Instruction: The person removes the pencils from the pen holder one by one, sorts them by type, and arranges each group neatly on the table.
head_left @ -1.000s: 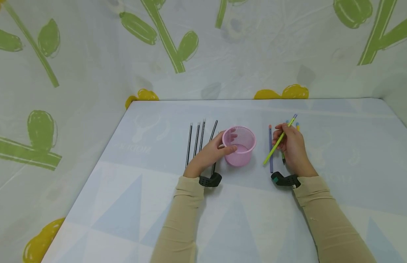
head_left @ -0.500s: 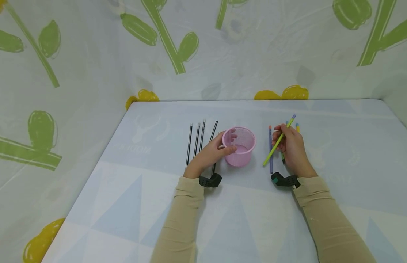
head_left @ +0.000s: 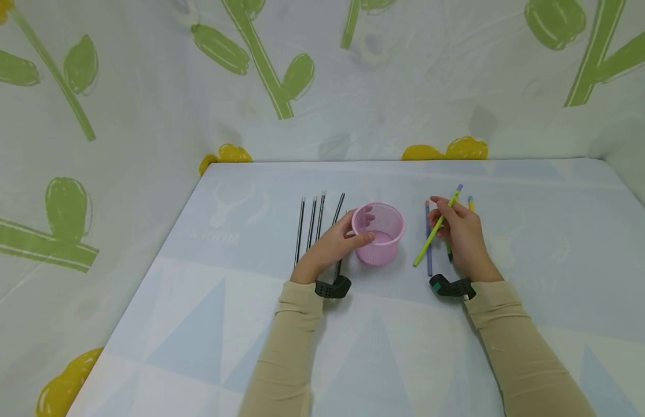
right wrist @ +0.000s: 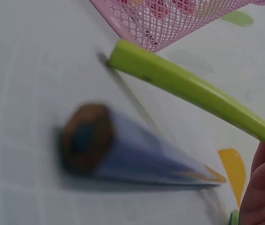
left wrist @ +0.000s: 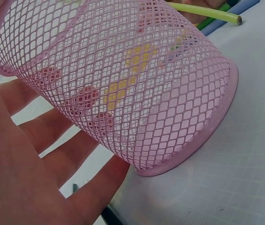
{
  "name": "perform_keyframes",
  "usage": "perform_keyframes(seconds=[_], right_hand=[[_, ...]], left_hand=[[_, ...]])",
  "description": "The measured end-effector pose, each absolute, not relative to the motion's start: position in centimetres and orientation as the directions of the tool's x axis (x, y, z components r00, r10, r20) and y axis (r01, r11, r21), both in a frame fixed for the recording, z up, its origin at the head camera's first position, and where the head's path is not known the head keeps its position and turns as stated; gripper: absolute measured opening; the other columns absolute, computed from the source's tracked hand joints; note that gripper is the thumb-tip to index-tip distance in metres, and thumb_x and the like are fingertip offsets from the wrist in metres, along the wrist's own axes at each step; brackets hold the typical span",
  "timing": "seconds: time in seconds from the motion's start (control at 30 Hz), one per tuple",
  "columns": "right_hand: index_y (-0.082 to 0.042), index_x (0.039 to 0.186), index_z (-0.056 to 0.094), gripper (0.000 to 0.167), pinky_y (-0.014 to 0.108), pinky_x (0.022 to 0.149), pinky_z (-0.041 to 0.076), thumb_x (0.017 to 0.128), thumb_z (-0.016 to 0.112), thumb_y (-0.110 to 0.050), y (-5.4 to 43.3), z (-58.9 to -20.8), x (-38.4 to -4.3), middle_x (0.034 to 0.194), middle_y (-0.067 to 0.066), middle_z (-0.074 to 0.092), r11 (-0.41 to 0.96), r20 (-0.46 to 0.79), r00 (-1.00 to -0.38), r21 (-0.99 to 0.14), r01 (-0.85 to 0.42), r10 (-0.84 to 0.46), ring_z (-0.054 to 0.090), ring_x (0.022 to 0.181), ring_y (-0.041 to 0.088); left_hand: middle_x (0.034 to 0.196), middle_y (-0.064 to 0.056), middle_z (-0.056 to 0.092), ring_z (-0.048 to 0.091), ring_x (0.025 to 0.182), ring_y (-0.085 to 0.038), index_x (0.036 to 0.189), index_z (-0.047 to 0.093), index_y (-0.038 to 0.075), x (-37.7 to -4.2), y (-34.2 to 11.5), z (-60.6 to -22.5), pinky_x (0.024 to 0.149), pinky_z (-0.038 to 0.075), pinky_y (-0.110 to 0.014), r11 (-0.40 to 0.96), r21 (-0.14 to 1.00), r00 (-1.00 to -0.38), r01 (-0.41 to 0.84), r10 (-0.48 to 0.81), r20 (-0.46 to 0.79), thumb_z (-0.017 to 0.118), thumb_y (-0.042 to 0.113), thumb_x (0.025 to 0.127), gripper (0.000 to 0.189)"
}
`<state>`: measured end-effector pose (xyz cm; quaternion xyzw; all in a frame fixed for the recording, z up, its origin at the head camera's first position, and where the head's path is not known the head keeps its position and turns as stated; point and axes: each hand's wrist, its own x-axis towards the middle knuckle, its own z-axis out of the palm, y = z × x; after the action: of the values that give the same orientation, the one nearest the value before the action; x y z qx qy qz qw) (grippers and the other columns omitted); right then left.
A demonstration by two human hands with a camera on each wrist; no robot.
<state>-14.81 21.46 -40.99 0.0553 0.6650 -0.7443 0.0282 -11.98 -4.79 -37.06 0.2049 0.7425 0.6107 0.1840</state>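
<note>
My left hand [head_left: 330,243] holds a pink mesh pencil cup [head_left: 377,253], thumb over the rim and the other fingers around its far side. The cup is tilted, and its inside looks bare. To the right, my right hand [head_left: 463,240] pinches a yellow-green pencil [head_left: 422,250] with a purple end. That pencil slants above a blue pencil [head_left: 429,263] lying on the table. In the right wrist view the pencil's plain lower end [right wrist: 146,65] hangs near the cup's base. Partly hidden beneath my right hand are a green pencil [head_left: 450,253] and a yellow-and-blue pencil end [head_left: 471,204].
Several black pencils [head_left: 300,229] lie in a loose row left of the cup, some partly covered by my left hand. The table [head_left: 385,359] has a pale cover with blue triangles. Behind its back edge hangs a flower-printed curtain [head_left: 364,110].
My right hand has shifted the yellow-green pencil slightly left and toward me. The left hand and cup have stayed in place.
</note>
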Motion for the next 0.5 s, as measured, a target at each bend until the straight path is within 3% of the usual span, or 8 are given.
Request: perform_keyframes(seconds=[0.17, 0.37, 0.5], right_hand=[[-0.010, 0.138, 0.031, 0.060, 0.020, 0.053, 0.043, 0.088, 0.056, -0.031, 21.50, -41.04, -15.08, 0.089, 0.001, 0.061, 0.002, -0.076, -0.997, -0.997, 0.076, 0.034, 0.055, 0.074, 0.012], [-0.017, 0.145, 0.007, 0.078, 0.021, 0.058, 0.043, 0.086, 0.057, -0.033, 21.39, -41.17, -15.35, 0.095, 0.001, 0.063, 0.338, -0.082, -0.996, -0.939, 0.064, -0.041, 0.052, 0.068, 0.013], [-0.023, 0.144, 0.002, 0.084, 0.026, 0.061, 0.042, 0.085, 0.059, -0.037, 21.02, -41.16, -15.56, 0.102, 0.004, 0.060, 0.520, -0.114, -0.989, -0.853, 0.049, -0.093, 0.050, 0.072, 0.018]], left_hand=[[0.135, -0.014, 0.037, 0.034, 0.124, -0.029, 0.138, 0.030, 0.011, -12.02, -4.72, -36.95, 0.096, 0.034, -0.037, 0.157, 0.984, -0.848, 0.087, 0.530, -0.009, 0.058, 0.030, 0.084, 0.064], [0.136, -0.015, 0.036, 0.034, 0.123, -0.032, 0.138, 0.028, 0.009, -12.08, -4.71, -36.83, 0.094, 0.036, -0.037, 0.163, 0.983, -0.841, 0.085, 0.541, -0.017, 0.057, 0.026, 0.085, 0.063], [0.136, -0.015, 0.036, 0.034, 0.124, -0.031, 0.138, 0.028, 0.009, -12.02, -4.82, -36.91, 0.095, 0.036, -0.035, 0.160, 0.984, -0.840, 0.079, 0.542, -0.020, 0.056, 0.023, 0.085, 0.062]])
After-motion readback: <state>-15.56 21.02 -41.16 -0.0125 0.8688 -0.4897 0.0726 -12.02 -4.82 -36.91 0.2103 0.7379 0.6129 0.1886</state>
